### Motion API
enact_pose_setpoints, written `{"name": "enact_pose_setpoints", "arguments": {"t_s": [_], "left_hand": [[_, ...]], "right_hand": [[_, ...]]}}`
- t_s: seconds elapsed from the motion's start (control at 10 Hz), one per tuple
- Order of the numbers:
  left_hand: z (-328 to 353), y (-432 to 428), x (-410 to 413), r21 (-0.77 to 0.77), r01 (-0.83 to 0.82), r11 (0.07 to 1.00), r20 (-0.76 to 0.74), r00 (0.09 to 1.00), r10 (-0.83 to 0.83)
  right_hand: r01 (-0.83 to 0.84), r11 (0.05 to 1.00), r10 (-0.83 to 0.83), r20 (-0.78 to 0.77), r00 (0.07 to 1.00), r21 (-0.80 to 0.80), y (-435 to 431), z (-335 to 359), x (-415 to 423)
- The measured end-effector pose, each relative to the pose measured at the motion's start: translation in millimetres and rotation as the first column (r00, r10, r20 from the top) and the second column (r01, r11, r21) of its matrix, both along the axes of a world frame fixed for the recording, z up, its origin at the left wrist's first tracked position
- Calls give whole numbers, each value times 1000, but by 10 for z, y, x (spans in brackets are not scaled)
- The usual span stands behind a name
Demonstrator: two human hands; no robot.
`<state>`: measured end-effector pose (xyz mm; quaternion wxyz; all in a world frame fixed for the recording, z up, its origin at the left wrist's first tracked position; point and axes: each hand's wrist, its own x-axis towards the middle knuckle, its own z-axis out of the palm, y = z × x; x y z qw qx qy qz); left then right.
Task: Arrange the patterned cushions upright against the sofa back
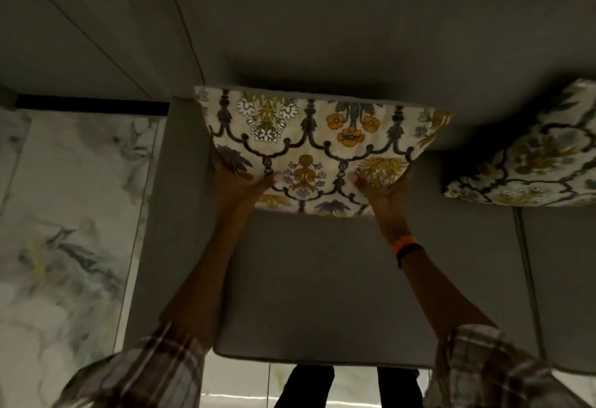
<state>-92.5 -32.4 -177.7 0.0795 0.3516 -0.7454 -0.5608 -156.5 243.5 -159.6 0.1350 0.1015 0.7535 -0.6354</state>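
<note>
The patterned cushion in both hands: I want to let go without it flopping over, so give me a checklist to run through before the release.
1. Both hands hold the cushion: ok. The left hand and right hand grip its lower corners.
2. Top edge meets the sofa back: ok, it appears pressed against it.
3. Bottom edge rests on the seat: cannot tell; the lower edge may be lifted slightly.
4. Cushion stands upright: cannot tell; the steep downward view hides its lean.
5. Gap to the second cushion: ok, they sit apart.
6. Second cushion upright: not ok, it looks slumped and tilted.
</note>
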Motion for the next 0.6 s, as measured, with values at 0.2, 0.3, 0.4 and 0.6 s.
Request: {"name": "enact_pose_setpoints", "arguments": {"t_s": [0.2, 0.3, 0.4, 0.6], "left_hand": [[-55, -43, -189, -59, 109, 992, -7, 994, -109], [-67, -33, -167, -40, 78, 996, -5, 997, -78], [103, 53, -77, -102, 56, 993, 31, 998, -53], [567, 309, 307, -492, 113, 863, 77, 993, -87]], "right_hand": [[-57, 998, 57, -17, 998, 21, -107, -44, -340], [-61, 995, 67, -76, 995, 75, -112, -15, -318], [-2, 994, 12, -91, 996, 107, -118, 109, -169], [152, 901, -48, -255, 966, 407, -300, 541, 500]]}}
